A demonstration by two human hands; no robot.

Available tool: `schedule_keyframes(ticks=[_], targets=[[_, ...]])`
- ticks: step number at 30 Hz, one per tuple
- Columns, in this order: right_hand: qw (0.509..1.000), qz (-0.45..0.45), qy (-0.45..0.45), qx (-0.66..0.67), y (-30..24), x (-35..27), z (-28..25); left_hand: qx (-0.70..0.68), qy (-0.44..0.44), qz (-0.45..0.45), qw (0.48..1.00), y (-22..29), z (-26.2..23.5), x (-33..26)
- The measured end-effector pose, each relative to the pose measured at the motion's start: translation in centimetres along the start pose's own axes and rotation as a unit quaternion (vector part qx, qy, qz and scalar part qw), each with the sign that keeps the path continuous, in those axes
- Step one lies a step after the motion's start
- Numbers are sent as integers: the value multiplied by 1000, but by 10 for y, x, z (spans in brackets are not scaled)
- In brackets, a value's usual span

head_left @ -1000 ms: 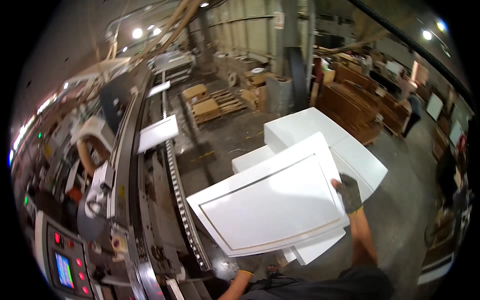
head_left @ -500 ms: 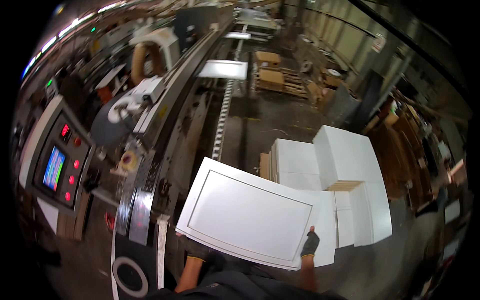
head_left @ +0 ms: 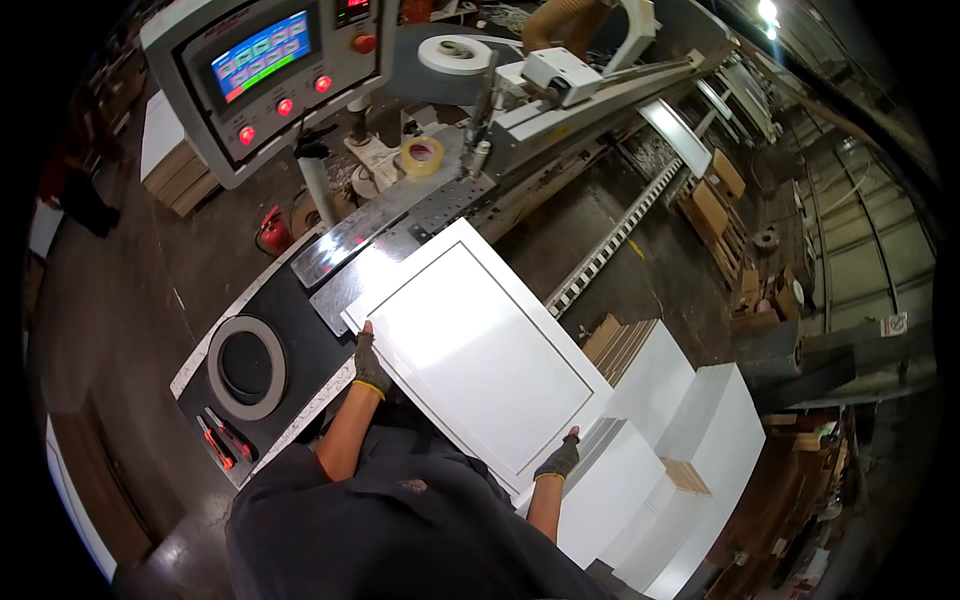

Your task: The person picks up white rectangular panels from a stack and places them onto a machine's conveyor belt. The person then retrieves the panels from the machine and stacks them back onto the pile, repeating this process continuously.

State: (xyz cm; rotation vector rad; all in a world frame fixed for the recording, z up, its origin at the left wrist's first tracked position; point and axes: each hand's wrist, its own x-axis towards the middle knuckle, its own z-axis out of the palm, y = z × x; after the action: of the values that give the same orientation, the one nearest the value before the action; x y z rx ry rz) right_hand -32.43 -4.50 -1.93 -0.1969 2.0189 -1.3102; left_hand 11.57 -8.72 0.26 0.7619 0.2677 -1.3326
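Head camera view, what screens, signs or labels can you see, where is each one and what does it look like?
Screen: on the grey control panel, upper left; rectangular, blue with green and pale bars.
Small display: right of it, top edge; dark with red digits.
Sign: far right, on a wall; small white rectangle with red marks.

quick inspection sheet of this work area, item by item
surface: metal machine bed, shiny, with a black side panel holding a grey ring.
job's things: white door panel, flat, far corner resting on the bed.
clutter: tape roll on the machine; red and black pens on the black panel.
grippers: left hand gloved, grip on the panel's left edge; right hand gloved, grip on its near right corner.
cables: nothing seen.
surroundings: control box with lit screen and red buttons; stacked white panels to the right; roller track.
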Motion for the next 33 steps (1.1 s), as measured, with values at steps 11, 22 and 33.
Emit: schedule_keyframes(ticks=[11, 22, 33], targets=[[997, -19, -44, -61, -17, -23, 95, 67, 138, -20, 988, -15, -32, 58], [993, 12, -40, -107, -25, -22, 106, 189, 272, 50, 942, -5, 13, 47], [967, -63, -21, -245, -77, 31, 142, 185, 263, 38, 946, -42, 50, 112]])
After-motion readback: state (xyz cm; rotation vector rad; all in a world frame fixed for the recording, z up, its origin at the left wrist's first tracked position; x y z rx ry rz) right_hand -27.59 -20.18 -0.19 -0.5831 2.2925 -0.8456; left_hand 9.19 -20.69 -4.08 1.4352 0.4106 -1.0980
